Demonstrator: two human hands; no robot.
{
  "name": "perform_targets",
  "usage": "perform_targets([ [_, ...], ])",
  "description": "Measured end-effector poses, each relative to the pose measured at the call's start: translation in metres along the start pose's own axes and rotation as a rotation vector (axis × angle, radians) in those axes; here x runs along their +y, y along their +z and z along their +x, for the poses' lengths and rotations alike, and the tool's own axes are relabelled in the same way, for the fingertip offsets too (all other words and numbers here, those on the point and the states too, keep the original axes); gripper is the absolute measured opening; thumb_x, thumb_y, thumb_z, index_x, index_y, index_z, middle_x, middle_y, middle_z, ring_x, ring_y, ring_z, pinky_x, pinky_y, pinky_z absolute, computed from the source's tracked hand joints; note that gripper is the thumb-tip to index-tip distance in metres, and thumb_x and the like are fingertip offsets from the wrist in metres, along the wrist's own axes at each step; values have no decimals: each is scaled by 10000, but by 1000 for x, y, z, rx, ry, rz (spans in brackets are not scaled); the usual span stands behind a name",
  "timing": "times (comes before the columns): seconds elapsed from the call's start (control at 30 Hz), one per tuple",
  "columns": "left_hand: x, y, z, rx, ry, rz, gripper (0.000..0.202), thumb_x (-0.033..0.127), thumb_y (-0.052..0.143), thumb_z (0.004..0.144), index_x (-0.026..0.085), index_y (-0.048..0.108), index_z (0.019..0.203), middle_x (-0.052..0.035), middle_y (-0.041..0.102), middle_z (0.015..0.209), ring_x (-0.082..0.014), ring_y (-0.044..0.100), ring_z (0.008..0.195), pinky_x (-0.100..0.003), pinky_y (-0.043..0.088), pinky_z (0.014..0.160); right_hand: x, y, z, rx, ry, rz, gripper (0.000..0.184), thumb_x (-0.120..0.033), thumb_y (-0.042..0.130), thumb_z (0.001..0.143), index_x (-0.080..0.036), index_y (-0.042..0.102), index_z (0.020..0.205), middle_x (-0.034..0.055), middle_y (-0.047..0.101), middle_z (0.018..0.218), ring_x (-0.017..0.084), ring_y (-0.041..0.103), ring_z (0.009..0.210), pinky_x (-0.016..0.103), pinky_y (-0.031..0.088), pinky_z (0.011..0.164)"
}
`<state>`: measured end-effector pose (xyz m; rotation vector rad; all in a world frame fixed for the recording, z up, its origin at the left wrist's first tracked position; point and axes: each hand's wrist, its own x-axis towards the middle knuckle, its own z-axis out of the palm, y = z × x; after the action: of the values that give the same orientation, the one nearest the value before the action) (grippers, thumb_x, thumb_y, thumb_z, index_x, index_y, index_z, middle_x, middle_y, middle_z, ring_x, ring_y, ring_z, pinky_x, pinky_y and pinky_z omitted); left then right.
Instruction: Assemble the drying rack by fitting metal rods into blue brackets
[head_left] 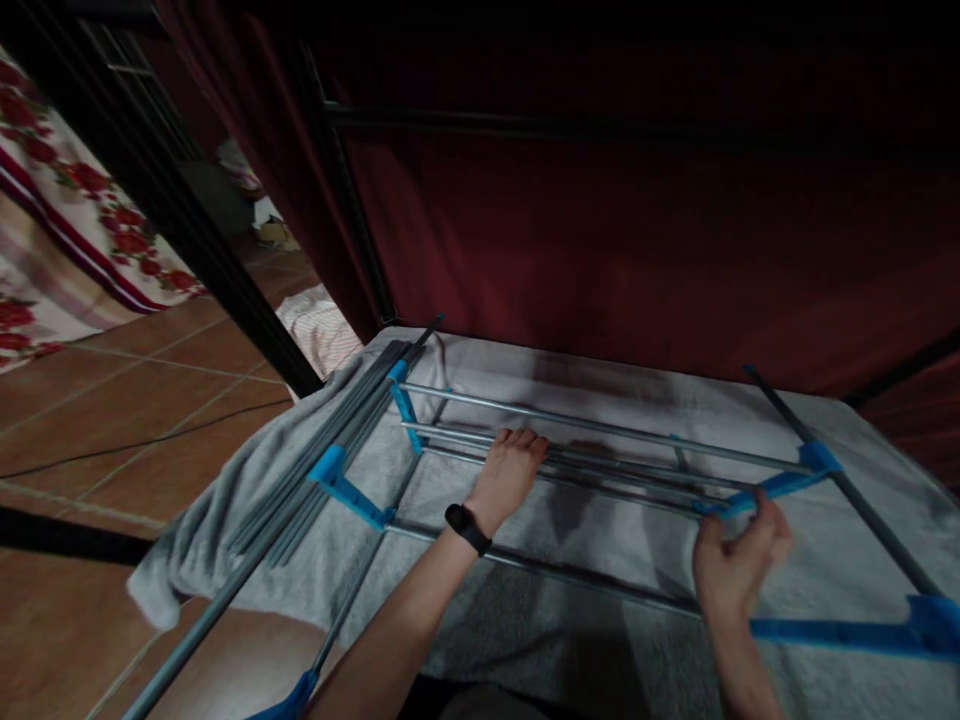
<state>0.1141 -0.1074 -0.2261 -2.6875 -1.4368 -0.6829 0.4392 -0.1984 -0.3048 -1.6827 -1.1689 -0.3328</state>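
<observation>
A rack of grey metal rods (600, 428) and blue plastic connectors (346, 486) lies on a grey towel (517, 610). My left hand (507, 474), with a black band on the wrist, rests palm down on the bundle of middle rods, fingers curled over them. My right hand (739, 560) pinches the blue crossbar (772, 487) at the rack's right side. Another blue connector (862, 636) sits at the right edge beside that arm.
A dark red fabric wall (637, 230) with black poles (345, 190) stands behind the rack. Brown floor tiles (112, 400) spread to the left, with a floral cloth (67, 200) beyond. Loose grey rods (315, 450) lie along the towel's left edge.
</observation>
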Motion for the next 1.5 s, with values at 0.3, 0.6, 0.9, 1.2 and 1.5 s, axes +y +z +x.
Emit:
perform_targets([
  [0.3, 3, -8, 1, -18, 7, 16, 176, 208, 538, 1029, 200, 701, 1094, -64, 711, 1013, -231, 649, 979, -396, 452, 890, -69, 33, 9, -292, -656, -108, 433, -242, 500, 1016, -230, 561, 1444, 105, 682, 1300, 259, 596, 1242, 563, 249, 1233],
  [0.6, -5, -8, -17, 215, -75, -104, 302, 250, 548, 1026, 247, 655, 1308, -113, 676, 1237, -260, 611, 1149, -465, 446, 1036, -64, 43, 28, -422, -702, -146, 450, -175, 448, 993, -288, 651, 1378, 65, 728, 1085, 218, 654, 1000, 485, 335, 1178],
  [0.9, -96, 16, -63, 1110, -950, -524, 199, 394, 543, 977, 219, 590, 1058, -69, 629, 1092, -212, 602, 1049, -366, 485, 937, -57, 47, 27, -438, -719, -135, 431, -171, 453, 1004, -284, 662, 1363, 51, 732, 1088, 213, 664, 1015, 483, 334, 1192],
  [1.2, -151, 3, -23, 1085, -971, -1123, 627, 726, 428, 922, 155, 670, 828, -51, 656, 717, -166, 627, 658, -290, 492, 655, -57, 46, 27, -439, -694, -106, 388, -247, 451, 1034, -305, 674, 1347, 49, 733, 1082, 212, 670, 978, 481, 347, 1182],
  [1.5, -165, 3, -22, 969, -994, -1179, 665, 707, 383, 980, 187, 593, 622, -18, 543, 542, -118, 464, 470, -256, 359, 467, -59, 43, 27, -464, -665, -110, 409, -253, 454, 1019, -326, 659, 1366, 47, 733, 1071, 217, 669, 995, 489, 359, 1173],
])
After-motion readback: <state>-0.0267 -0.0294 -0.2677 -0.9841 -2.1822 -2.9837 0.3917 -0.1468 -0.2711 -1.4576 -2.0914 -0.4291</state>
